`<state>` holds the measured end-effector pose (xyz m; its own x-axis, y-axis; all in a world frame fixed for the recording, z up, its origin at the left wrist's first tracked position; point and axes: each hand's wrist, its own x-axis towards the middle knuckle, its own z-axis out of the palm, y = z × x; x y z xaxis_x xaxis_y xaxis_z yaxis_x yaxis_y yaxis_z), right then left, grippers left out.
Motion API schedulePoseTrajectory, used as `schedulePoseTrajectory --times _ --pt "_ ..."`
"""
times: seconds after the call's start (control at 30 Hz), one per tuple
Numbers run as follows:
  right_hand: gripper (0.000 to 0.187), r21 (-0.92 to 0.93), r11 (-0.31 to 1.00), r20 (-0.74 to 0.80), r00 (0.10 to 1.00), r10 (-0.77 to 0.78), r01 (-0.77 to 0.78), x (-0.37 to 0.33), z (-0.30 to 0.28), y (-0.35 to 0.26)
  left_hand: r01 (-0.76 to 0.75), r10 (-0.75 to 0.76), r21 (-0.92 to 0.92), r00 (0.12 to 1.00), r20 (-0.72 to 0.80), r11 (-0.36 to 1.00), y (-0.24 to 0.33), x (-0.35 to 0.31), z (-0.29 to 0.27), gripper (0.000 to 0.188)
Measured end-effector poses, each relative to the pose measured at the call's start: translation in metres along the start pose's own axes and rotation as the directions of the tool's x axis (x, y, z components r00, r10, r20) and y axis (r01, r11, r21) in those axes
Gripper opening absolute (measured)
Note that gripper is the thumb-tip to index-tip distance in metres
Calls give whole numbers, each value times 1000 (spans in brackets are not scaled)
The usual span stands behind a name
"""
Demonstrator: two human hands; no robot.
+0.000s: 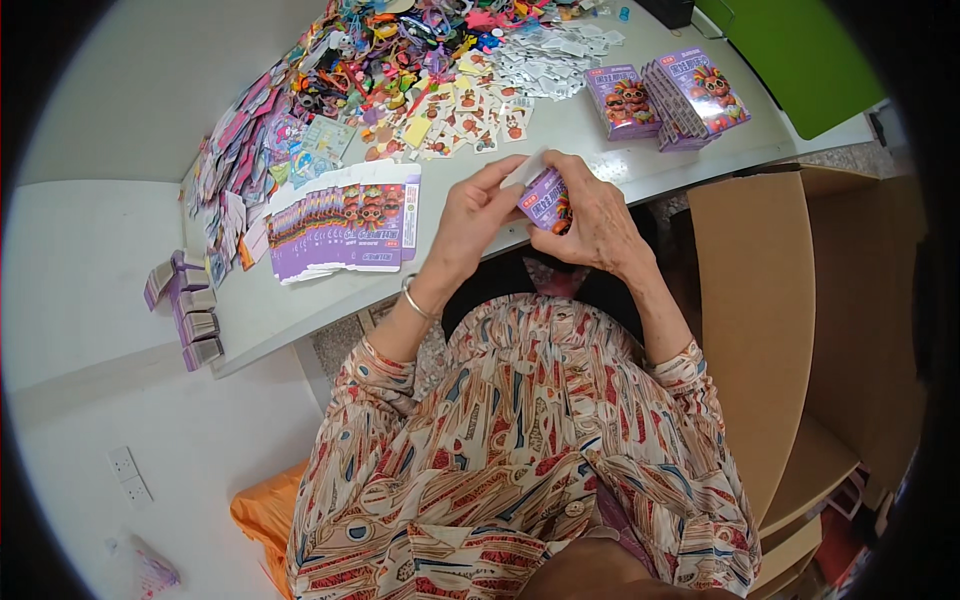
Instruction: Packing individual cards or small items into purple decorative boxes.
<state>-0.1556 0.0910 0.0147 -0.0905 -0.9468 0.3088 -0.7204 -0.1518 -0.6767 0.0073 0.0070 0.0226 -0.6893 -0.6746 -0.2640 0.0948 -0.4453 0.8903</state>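
Observation:
Between my two hands, at the near edge of the table, is a small purple printed carton (545, 202) with a white flap standing up at its top. My right hand (596, 218) wraps round its right side, with the thumb underneath. My left hand (477, 218) pinches the left side near the white flap; its fingertips partly cover the carton. To the left of my left hand lies a fanned row of flat purple cartons (345, 222). Filled-out purple boxes (703, 98) stand together at the right, beyond my right hand.
Small coloured toys (385, 50) are heaped at the back, beside picture cards (470, 115) and small white packets (555, 55). Pink-purple packets (245, 155) pile along the left wall. Bundled cards (190, 305) sit at the left table corner. An open cardboard box (750, 320) stands at my right.

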Motion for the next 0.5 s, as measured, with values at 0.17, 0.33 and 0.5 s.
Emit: schedulePoseTrajectory --times 0.17,0.33,0.5 --pt "78 79 994 -46 996 81 -77 -1 0 -1 -394 366 549 916 167 737 -2 -12 5 33" --pt "82 7 998 -83 995 55 -54 -3 7 1 -205 218 442 976 23 873 2 -3 7 30" --pt "85 -57 998 -113 994 -5 -1 -6 8 1 -170 189 398 982 -9 902 1 1 10 26"
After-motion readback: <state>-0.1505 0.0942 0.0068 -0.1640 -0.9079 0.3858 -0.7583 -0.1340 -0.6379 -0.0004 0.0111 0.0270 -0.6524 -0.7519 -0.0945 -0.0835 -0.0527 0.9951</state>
